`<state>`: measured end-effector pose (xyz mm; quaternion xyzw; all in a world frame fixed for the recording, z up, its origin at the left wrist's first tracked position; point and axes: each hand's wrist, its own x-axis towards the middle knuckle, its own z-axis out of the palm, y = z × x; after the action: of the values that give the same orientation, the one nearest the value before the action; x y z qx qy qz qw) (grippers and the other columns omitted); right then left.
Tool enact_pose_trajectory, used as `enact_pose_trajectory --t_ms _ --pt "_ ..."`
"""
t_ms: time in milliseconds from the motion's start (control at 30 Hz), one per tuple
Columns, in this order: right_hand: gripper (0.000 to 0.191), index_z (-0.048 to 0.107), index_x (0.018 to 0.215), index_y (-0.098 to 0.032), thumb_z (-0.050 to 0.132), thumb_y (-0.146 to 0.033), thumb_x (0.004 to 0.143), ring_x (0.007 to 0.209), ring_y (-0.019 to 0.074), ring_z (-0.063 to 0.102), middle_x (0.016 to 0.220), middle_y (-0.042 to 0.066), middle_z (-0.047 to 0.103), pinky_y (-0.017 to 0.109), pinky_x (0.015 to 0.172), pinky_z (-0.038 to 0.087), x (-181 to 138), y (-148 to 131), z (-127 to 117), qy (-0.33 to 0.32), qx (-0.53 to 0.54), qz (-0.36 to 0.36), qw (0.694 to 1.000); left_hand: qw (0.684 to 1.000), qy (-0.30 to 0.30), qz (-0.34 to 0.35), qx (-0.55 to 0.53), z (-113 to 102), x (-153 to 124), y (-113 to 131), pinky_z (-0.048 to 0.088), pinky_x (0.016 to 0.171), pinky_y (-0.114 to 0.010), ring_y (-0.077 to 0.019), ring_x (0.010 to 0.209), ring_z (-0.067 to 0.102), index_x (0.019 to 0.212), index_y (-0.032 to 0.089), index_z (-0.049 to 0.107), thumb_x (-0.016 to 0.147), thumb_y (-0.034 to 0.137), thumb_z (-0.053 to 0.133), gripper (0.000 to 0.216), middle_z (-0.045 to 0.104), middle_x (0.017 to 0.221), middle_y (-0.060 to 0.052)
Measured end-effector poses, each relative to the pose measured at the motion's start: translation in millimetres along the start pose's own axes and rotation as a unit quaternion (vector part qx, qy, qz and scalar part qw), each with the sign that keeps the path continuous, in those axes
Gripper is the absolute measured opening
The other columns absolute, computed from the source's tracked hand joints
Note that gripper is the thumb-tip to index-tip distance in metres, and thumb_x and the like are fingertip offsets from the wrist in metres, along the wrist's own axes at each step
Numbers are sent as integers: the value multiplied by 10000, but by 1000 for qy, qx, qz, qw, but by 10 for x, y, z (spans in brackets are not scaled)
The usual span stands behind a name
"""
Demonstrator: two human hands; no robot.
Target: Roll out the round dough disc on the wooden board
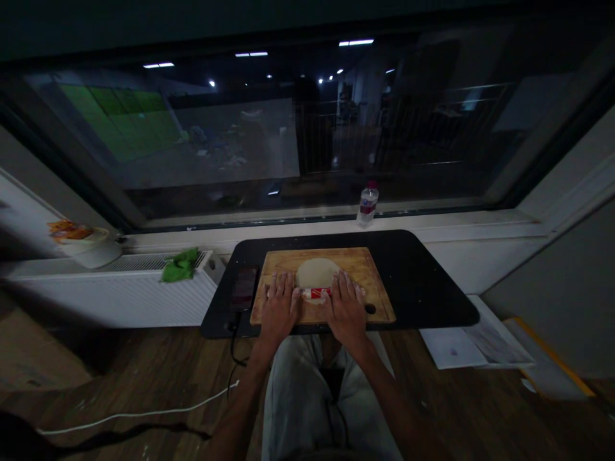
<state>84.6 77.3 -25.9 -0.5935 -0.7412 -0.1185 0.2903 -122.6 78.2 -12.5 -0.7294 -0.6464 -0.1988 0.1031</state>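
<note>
A flattened round of pale dough [317,271] lies on a wooden cutting board [375,288]. Across its near part runs a slim rolling pin [315,293] with a red and white middle; both of its ends are mostly covered by my hands. My left hand [278,306] rests palm down on the pin's left part, fingers stretched forward and apart. On the right part lies my right hand [346,306], also flat with its fingers extended over the edge of the dough. White flour shows on the fingers.
The board stands on a black table [423,288]. At its left lies a dark phone [244,288] with a cable. A water bottle [368,206] stands on the windowsill. A green cloth [180,265] and a white tub [98,250] are by the radiator [144,298].
</note>
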Motion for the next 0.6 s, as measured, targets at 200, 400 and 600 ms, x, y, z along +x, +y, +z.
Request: enact_pose_trajectory --t_ms 200,400,600 --pt "612 491 1697 -46 370 -349 1178 1680 344 398 1747 243 497 559 1372 296 531 193 156 -126 9 -21 992 1000 -18 14 -4 -13 -73 33 380 1339 -668 -394 1539 598 1621 150 614 1173 403 392 560 665 1618 -164" --pt "677 381 1757 -43 276 -419 1204 1742 289 274 1818 193 392 503 1431 189 1290 66 435 -232 48 -74 969 996 22 47 -70 56 -437 281 464 1319 -549 -359 1581 563 1672 27 474 1180 423 391 637 619 1643 -251" --pt "680 384 1768 -112 310 -486 1205 1756 274 224 1819 149 398 527 1442 164 1634 -340 815 -263 100 -226 933 990 33 102 -90 19 -557 882 452 1339 -580 -341 1732 302 1787 88 255 1141 269 444 696 412 1809 -213"
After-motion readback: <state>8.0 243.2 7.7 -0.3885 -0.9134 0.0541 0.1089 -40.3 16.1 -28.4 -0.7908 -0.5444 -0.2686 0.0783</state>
